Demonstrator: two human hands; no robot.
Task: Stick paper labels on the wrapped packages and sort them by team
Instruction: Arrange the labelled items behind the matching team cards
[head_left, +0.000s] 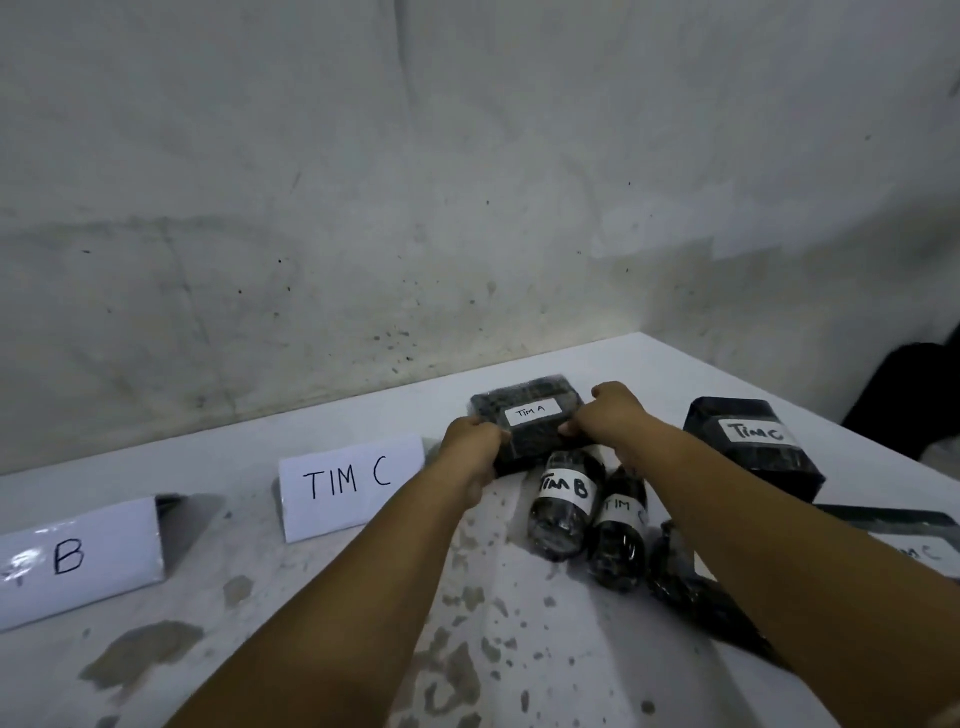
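Note:
A flat black wrapped package (524, 415) with a white label reading TIM A lies at the back of the white table (322, 623). My left hand (475, 447) grips its left edge and my right hand (610, 410) grips its right edge. Just in front of it lie a round black package labelled TIM B (563, 506) and a second round labelled package (621, 535). A tall black box labelled TIM C (753, 447) stands to the right. My right forearm covers most of another dark wrapped package (675, 582).
Folded paper signs stand on the table: TIM C (350, 486) in the middle and one ending in B (78, 561) at the left. A flat black package with a partly seen label (904, 535) lies at the right edge. A grey wall rises behind the table.

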